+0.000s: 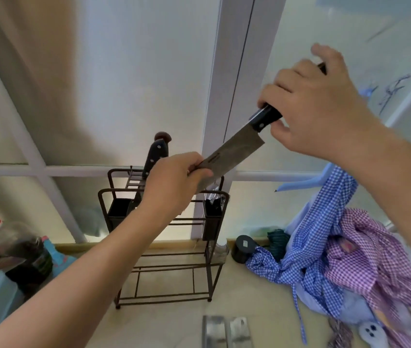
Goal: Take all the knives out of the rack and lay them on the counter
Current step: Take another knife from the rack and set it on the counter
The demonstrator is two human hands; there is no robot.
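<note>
2 blades [227,329] already lie flat on the counter [174,322] at the near edge, right of centre; handles out of frame, so whether both are knives cannot be told. 1 knife [234,149] is held in the air above the rack [164,237], clear of its slots. Right hand [317,106] is wrapped tight around the black handle; left hand [174,182] pinches the blade near its tip between thumb and fingers. At least 2 handles [158,153] stand in the rack's far left slots, 1 black with rivets, 1 brown behind it. Judgement: task roughly midway; held knife must be laid down, then at least 2 more pulled. Checked cloths [337,247] crowd the counter's right side.
</note>
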